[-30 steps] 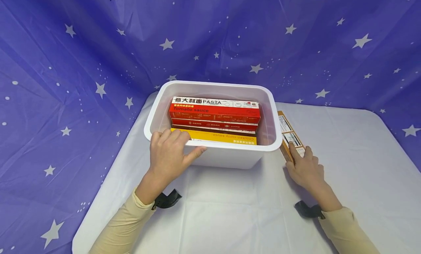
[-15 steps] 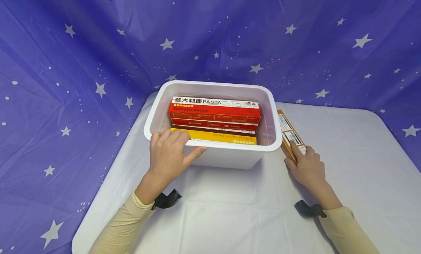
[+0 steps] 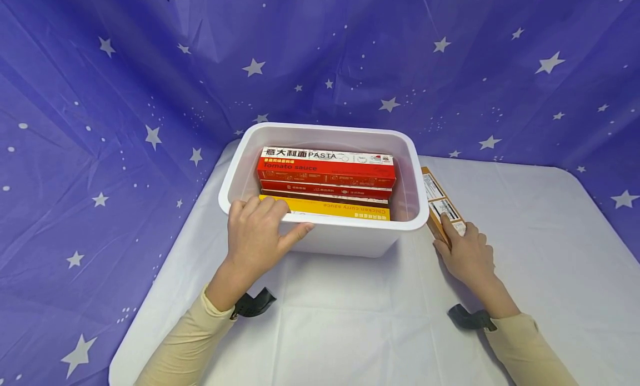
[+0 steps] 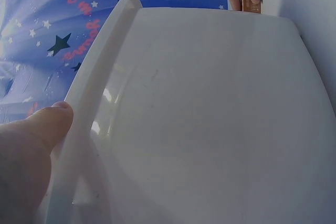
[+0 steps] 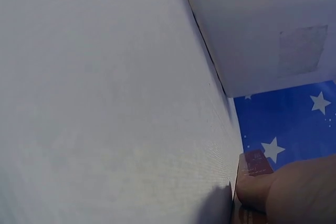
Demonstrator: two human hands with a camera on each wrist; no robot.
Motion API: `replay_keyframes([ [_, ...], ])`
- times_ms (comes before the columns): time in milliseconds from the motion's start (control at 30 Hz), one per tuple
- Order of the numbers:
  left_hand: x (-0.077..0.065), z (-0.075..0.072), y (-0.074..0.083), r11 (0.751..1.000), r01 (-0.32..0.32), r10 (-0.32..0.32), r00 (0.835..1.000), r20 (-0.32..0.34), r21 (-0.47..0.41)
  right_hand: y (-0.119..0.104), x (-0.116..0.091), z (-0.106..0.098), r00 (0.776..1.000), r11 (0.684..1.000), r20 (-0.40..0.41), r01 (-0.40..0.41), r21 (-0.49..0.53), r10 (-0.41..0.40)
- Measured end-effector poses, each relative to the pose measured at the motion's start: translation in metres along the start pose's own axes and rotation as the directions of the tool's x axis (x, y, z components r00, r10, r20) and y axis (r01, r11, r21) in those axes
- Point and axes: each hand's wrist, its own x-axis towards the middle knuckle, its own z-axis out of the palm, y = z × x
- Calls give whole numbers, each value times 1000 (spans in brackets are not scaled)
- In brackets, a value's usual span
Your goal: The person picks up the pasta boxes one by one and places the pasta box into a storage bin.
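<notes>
A white plastic bin (image 3: 345,239) stands on the table, and my left hand (image 3: 257,230) grips its near rim at the left, fingers over the edge and thumb outside. Inside the bin, a red tomato sauce pasta box (image 3: 325,166) lies at the back, more red boxes (image 3: 325,189) sit in the middle, and a yellow chicken curry sauce box (image 3: 325,207) is closest to the near wall. Right of the bin, my right hand (image 3: 467,252) grips the near end of an orange-brown pasta box (image 3: 442,205), thumb on its left side. The bin's rim hides part of that box's far end.
A white cloth covers the table (image 3: 340,325). Behind it and at the left hangs a purple curtain (image 3: 320,53) with white stars. A black wrist mount (image 3: 255,302) sits at the left wrist, and a similar mount (image 3: 470,318) at the right.
Over the last second my right hand has tightened round the orange-brown box, which has shifted and tipped slightly. The left hand and bin have stayed in place.
</notes>
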Motion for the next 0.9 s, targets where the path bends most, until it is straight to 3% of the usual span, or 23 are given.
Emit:
replay_keyframes([
  [200, 1, -1, 1, 1000, -3, 3, 1000, 10, -6, 4, 0, -5, 999, 999, -12, 36, 10, -36],
  [433, 1, 0, 2, 1000, 2, -2, 1000, 24, -9, 8, -1, -26, 991, 994, -104, 93, 63, -86],
  [667, 0, -1, 1, 1000, 16, -16, 999, 35, -5, 4, 4, -76, 984, 987, -117, 146, 67, -138],
  [900, 1, -1, 1, 1000, 13, -13, 1000, 27, -1, -8, 8, -133, 961, 971, -150, 237, 26, -231],
])
